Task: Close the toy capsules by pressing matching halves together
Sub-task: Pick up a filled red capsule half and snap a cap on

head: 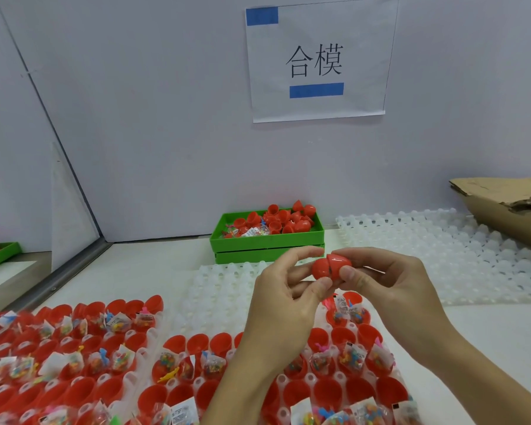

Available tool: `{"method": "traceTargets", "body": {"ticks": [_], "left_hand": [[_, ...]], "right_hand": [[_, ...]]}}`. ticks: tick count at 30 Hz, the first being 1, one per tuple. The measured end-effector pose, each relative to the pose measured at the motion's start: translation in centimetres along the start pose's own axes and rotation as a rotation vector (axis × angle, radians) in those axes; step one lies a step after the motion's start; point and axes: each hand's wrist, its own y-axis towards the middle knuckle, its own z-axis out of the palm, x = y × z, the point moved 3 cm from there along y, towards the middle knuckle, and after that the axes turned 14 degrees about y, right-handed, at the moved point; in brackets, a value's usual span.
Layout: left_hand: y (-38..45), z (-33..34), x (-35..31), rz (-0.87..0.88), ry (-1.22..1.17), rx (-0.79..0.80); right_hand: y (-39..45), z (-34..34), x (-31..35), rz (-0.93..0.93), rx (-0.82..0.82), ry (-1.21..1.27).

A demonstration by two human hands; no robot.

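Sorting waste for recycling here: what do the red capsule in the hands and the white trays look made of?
Red capsule: looks like hard, glossy moulded plastic, judging by its shine and crisp seam. White trays: seemingly thin, translucent formed plastic with a milky, slightly glossy look and moulded bumps; flexibility can't be judged.

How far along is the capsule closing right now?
Done: closed red plastic capsules are piled in the green plastic bin at the back. In hand: the left hand and right hand hold one red capsule, its seam visible, so it looks not fully pressed shut. Left: many open red halves with toy packets sit in the white moulded tray. Most remains.
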Motion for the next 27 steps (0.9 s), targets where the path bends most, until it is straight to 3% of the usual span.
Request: {"method": "traceTargets", "body": {"ticks": [7, 18, 27], "left_hand": [[0.21, -0.33, 0.00, 0.001, 0.018, -0.083], [0.16, -0.60, 0.02, 0.012, 0.047, -0.033], [0.24, -0.75, 0.05, -0.005, 0.062, -0.093]], "right_hand": [[-0.08, 0.37, 0.19, 0.005, 0.039, -0.022], [0.02, 0.02, 0.16, -0.016, 0.036, -0.073], [-0.18, 0.30, 0.47, -0.014, 0.044, -0.040]]}}
